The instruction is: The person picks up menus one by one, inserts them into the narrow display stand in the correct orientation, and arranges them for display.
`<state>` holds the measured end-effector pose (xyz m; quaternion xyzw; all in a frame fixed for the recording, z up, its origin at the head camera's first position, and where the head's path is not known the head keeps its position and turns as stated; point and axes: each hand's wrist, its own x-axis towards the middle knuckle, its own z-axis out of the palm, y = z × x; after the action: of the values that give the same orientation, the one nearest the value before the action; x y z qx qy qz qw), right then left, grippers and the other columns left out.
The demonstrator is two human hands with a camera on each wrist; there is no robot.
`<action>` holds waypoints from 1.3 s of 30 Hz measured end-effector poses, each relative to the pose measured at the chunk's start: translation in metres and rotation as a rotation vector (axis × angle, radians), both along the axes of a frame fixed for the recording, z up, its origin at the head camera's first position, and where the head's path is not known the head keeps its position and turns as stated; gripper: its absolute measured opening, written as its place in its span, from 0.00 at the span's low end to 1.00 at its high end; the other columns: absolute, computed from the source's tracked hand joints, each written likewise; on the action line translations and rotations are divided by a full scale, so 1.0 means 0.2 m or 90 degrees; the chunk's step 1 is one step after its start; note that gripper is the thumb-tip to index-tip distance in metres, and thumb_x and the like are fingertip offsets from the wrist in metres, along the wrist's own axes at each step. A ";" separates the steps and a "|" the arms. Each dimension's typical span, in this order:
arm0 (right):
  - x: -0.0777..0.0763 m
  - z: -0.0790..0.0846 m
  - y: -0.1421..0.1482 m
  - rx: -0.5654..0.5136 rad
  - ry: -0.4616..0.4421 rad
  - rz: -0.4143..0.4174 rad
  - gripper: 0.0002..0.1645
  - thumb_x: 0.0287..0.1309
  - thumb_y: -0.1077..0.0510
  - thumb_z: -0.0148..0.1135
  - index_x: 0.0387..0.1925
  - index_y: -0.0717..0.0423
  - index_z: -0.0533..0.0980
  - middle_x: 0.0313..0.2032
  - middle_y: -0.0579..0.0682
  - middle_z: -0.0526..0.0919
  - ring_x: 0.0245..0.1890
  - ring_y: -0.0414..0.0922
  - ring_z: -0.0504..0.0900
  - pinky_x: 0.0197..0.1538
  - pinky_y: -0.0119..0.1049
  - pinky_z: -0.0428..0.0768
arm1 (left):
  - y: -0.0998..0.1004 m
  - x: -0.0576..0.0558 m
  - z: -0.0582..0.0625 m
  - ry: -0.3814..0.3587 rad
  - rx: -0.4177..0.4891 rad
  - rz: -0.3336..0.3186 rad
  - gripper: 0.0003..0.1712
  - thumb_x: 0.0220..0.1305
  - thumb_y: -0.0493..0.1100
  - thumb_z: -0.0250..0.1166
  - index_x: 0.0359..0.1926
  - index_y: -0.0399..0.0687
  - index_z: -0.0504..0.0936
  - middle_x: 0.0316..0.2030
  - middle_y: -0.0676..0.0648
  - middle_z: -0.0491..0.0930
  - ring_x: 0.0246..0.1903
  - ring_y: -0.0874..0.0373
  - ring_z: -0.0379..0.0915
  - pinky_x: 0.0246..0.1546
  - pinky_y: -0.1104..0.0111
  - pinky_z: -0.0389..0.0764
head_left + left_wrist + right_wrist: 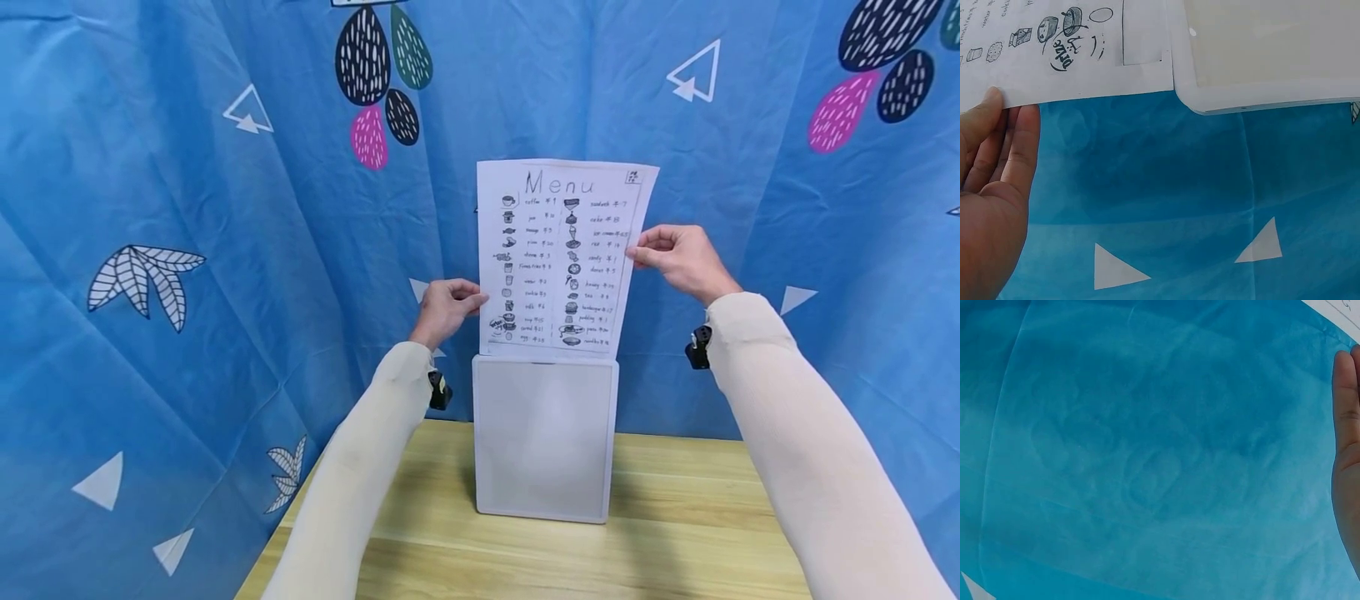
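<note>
A white paper menu [558, 258], with a hand-drawn "Menu" heading and two columns of small food sketches, is held upright in front of the curtain. My left hand [447, 308] pinches its left edge, thumb on the printed face in the left wrist view. The right hand [684, 257] pinches the right edge higher up; in the right wrist view only part of that hand [1349, 456] shows. Just below the sheet stands a white-framed board [543, 437] with a pale grey face. The paper's bottom edge meets the board's top edge.
The board stands on a light wood-grain table [697, 508]. Behind and to the left hangs a blue curtain [300, 192] printed with leaves, drops and triangles. A small black device [439, 390] is strapped to the left wrist, another black device [698, 347] to the right.
</note>
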<state>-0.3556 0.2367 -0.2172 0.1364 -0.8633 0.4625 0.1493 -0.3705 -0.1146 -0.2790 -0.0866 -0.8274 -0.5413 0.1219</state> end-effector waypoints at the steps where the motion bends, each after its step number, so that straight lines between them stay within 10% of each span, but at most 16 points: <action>1: 0.00 0.00 0.00 0.000 0.000 0.000 0.24 0.64 0.46 0.66 0.49 0.63 0.80 0.41 0.51 0.87 0.40 0.43 0.84 0.62 0.56 0.70 | 0.00 0.00 0.00 -0.001 -0.001 0.000 0.08 0.67 0.42 0.68 0.42 0.41 0.87 0.39 0.44 0.85 0.41 0.52 0.83 0.48 0.62 0.84; 27: 0.00 -0.03 -0.03 0.011 0.015 0.003 0.20 0.66 0.50 0.65 0.47 0.64 0.80 0.42 0.56 0.86 0.36 0.38 0.83 0.62 0.56 0.72 | -0.01 0.01 -0.05 -0.016 0.003 -0.004 0.08 0.67 0.40 0.68 0.43 0.40 0.86 0.41 0.42 0.84 0.43 0.49 0.84 0.46 0.64 0.84; 39: -0.02 -0.05 -0.05 0.012 0.006 0.005 0.21 0.67 0.49 0.64 0.48 0.64 0.80 0.43 0.59 0.85 0.48 0.58 0.82 0.63 0.59 0.69 | -0.03 0.00 -0.07 -0.019 0.003 0.003 0.08 0.66 0.39 0.68 0.43 0.39 0.86 0.40 0.41 0.84 0.41 0.50 0.84 0.47 0.63 0.84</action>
<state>-0.3594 0.2258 -0.2281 0.1432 -0.8663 0.4543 0.1507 -0.3714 -0.1209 -0.2922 -0.0768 -0.8281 -0.5441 0.1111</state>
